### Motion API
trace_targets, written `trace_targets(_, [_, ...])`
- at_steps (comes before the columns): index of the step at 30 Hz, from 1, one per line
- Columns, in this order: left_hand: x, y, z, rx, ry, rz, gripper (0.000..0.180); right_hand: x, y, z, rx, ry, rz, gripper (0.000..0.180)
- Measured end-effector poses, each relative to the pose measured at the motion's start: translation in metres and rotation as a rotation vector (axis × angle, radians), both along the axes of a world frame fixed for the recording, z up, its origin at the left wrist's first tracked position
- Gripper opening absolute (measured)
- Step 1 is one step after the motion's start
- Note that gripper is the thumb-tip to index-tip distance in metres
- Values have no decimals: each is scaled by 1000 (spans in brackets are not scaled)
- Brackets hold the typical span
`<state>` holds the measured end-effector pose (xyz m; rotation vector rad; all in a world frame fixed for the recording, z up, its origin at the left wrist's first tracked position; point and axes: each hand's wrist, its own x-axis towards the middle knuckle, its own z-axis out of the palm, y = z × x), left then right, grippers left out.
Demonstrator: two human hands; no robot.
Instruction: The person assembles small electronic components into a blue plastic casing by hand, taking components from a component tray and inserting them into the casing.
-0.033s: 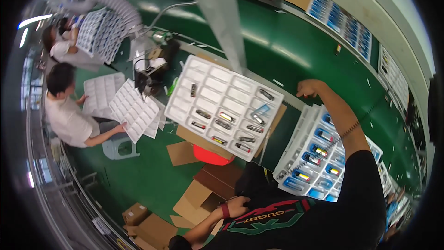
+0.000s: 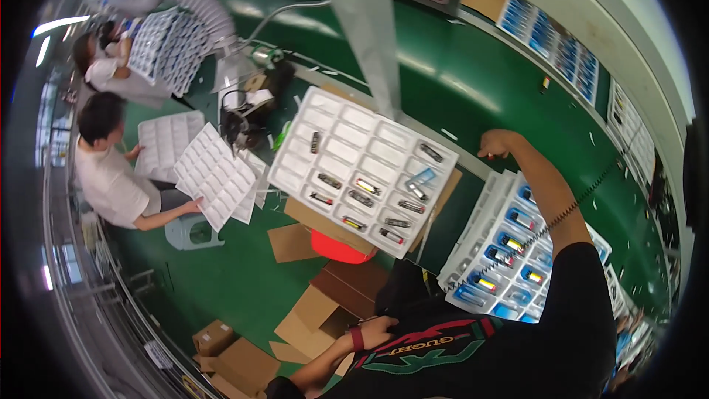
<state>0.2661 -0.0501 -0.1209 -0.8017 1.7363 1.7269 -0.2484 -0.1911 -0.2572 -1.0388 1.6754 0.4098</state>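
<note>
Right hand [image 2: 497, 144]: curled over green surface [image 2: 443, 66], grip unclear | left hand [image 2: 374, 333]: fingers unclear | cartons [image 2: 249, 363] lay on floor [image 2: 199, 288]

Factory: ducting [image 2: 213, 9], parts trays [image 2: 347, 132]

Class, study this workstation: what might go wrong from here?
The coiled cord crosses in front of the right forearm and the tray of blue pieces; it might snag the arm or disturb the pieces.

The white tray appears to lie on cardboard, so a knock might shift it and jostle the small pieces inside.
</note>
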Motion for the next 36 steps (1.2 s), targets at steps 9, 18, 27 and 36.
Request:
trace_targets(9, [-19, -3, -4, 387, 186, 169, 39, 4, 45, 96, -873, -61, -465, 14])
trace_targets(18, [-80, 10, 9, -248, 142, -139, 42, 97, 259, 229, -1398, -568, -1352, 26])
trace_targets(27, [-157, 60, 63, -969, 125, -413, 32, 162, 396, 243, -1675, -312, -1471, 36])
trace_targets(36, [-233, 109, 173, -564, 922, 291, 16, 178, 425, 264, -1645, -252, -1086, 36])
